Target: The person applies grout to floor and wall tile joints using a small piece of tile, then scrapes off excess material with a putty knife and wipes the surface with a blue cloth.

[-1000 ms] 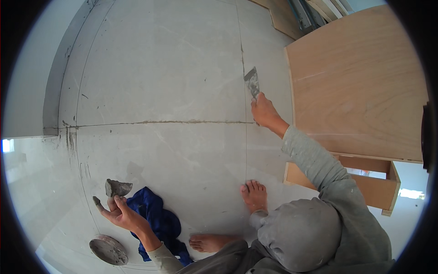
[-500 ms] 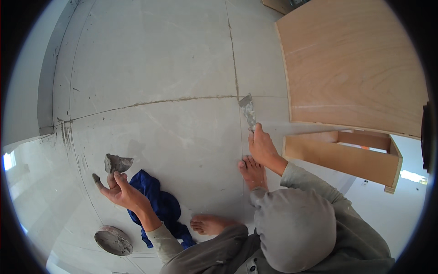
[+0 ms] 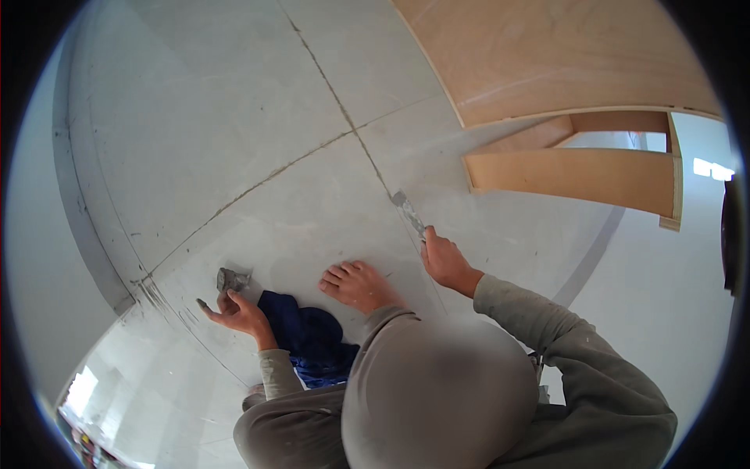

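Observation:
My right hand (image 3: 448, 258) is closed round the handle of a putty knife (image 3: 411, 213). The knife's paste-smeared blade rests on a thin floor joint (image 3: 369, 159), just below where two joints cross. Grey-brown paste marks the joint from the crossing down to the blade. On the left, my left hand (image 3: 244, 318) holds up a flat, paste-covered piece (image 3: 232, 280) between thumb and fingers, its exact kind unclear. One finger of that hand stands out, its tip coated in paste. A dark blue cloth (image 3: 307, 332) lies beside my left wrist.
Large pale tiles (image 3: 234, 141) make up the floor. A wooden panel (image 3: 562, 59) and a wooden frame (image 3: 578, 176) stand at the right. A grey ledge (image 3: 86, 203) runs along the left wall. My bare foot (image 3: 355, 285) is planted between my hands.
My right hand has drawn the putty knife along the joint toward me, and paste now fills that stretch. The view has turned; the round paste dish has left sight. My left hand keeps its piece.

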Demonstrator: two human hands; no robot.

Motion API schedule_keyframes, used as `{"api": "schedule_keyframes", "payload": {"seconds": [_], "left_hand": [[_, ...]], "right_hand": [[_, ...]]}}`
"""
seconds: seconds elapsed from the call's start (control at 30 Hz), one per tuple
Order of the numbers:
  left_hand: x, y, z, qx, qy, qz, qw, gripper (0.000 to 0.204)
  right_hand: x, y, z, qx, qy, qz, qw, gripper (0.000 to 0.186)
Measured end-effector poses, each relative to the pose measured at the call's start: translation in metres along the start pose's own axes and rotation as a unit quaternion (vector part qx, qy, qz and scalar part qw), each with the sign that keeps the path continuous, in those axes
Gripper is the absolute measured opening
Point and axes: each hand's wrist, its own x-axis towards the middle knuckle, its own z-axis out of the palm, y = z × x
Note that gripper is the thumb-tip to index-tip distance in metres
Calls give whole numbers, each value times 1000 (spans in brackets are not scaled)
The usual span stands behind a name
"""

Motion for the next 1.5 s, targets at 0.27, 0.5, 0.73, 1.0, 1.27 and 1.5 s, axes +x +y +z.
{"api": "schedule_keyframes", "payload": {"seconds": [0.27, 0.5, 0.73, 1.0, 1.27, 1.5], "left_hand": [[0, -26, -11, 112, -27, 62, 991, 83], [11, -43, -19, 122, -31, 105, 986, 80], [20, -57, -20, 126, -17, 119, 985, 76], [16, -50, -16, 114, -10, 115, 987, 75], [15, -50, -20, 111, -23, 100, 989, 73], [13, -43, -19, 127, -19, 101, 987, 73]], "right_hand": [[-143, 44, 45, 59, -74, 139, 986, 27], [-241, 81, 72, 68, -137, 196, 969, 30], [-290, 105, 110, 68, -72, 165, 981, 28], [-313, 116, 121, 57, -66, 159, 983, 27], [-362, 117, 129, 58, -76, 199, 975, 21], [-378, 120, 140, 59, -99, 237, 965, 21]]}}
